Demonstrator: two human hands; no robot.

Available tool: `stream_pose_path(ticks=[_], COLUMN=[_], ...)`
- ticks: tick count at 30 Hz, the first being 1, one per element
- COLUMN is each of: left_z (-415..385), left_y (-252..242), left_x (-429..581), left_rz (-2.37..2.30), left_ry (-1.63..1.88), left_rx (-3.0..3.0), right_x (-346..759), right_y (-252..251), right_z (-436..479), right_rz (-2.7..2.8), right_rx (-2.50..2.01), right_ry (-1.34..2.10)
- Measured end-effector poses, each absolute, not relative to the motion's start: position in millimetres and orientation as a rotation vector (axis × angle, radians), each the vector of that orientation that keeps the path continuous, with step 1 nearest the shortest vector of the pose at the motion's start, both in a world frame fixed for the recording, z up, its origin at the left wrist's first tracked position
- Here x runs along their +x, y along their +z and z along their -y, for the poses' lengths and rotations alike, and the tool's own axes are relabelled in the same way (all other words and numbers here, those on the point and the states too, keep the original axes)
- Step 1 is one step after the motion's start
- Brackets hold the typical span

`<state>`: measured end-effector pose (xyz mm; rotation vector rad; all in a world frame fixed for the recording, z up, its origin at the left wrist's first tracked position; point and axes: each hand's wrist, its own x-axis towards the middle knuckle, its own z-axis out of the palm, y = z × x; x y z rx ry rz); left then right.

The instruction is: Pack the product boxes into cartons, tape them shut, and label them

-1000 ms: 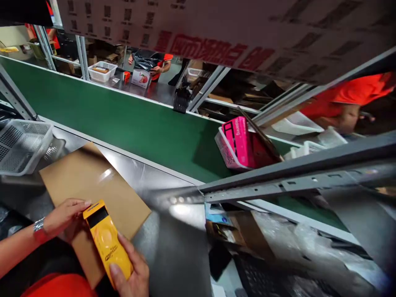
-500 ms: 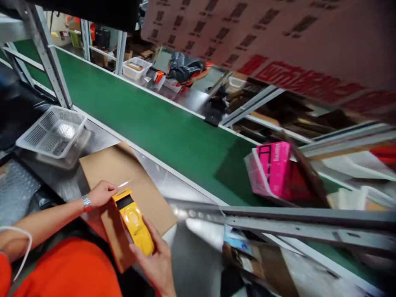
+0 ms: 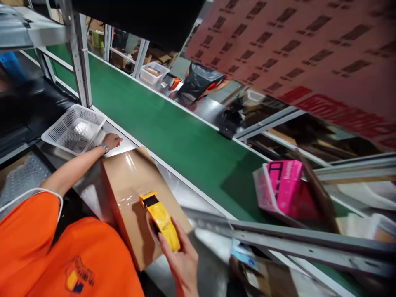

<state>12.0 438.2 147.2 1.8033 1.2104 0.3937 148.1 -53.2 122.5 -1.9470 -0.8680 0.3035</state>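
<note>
My right hand [image 3: 184, 260] grips a yellow tape dispenser [image 3: 165, 227] by its near end, with the fingers on both sides of it. The dispenser is tilted over the top of a brown cardboard box [image 3: 161, 194]. Clear tape [image 3: 125, 201] shines on the box top, wrinkled near the left edge. My left hand [image 3: 112, 141], with a metal watch on the wrist, is past the box's far left corner, beside a white perforated basket [image 3: 74, 130]. Its fingers are curled closed; whatever they may hold cannot be made out.
A green conveyor belt [image 3: 148, 109] runs behind the metal bench. On the right, a pink box [image 3: 284, 183] sits in a clear bin, near a metal rail [image 3: 297, 237]. Bubble wrap [image 3: 26, 179] lies at left. Across the belt, another person's arm [image 3: 216, 87] is near a black bag [image 3: 198, 80].
My left hand has moved away from the dispenser's head, toward the basket and the box's far left corner. My right hand still holds the tape dispenser over the box. The whole view has shifted.
</note>
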Motion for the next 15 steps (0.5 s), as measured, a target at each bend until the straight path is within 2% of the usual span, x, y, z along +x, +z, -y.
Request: stream_pose_path(ticks=[8, 15], left_z=[-475.2, -447.4], left_y=[105.5, 73.1], left_x=[24.4, 21.8], left_rz=[-1.272, -1.111], left_ry=[0.218, 0.144], left_rx=[1.765, 1.645], right_x=[152.2, 156.2], right_y=[120.4, 121.8], right_z=[-8.4, -9.6], right_rz=[0.874, 0.847], right_rx=[-1.925, -1.944], right_ry=[0.278, 0.336])
